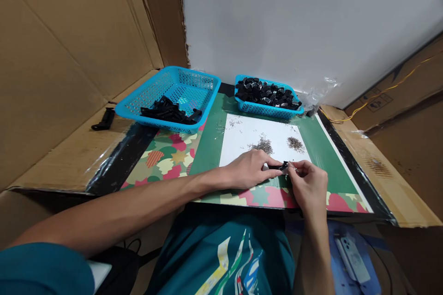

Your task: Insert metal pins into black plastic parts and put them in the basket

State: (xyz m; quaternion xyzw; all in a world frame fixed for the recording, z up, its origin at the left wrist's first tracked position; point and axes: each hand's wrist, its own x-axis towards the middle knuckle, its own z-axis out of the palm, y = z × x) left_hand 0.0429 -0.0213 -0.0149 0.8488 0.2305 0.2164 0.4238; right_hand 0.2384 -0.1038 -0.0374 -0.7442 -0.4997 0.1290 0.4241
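Observation:
Near the front edge of the white sheet [238,140], my left hand [254,168] pinches a small black part [277,167] between thumb and fingers. My right hand [308,179] is closed at the right end of that part, thumb and forefinger pressed together; a thin, shiny bit shows at their tips, too small to name. Just beyond my left hand lies a pile of tiny metal pieces [263,144]. A second, browner pile [295,143] sits to its right on the sheet.
A large blue basket [206,115] at the back left holds long black parts. A smaller blue basket [266,110] behind the sheet is full of black pieces. One black part [104,120] lies at the far left. Cardboard walls stand on both sides.

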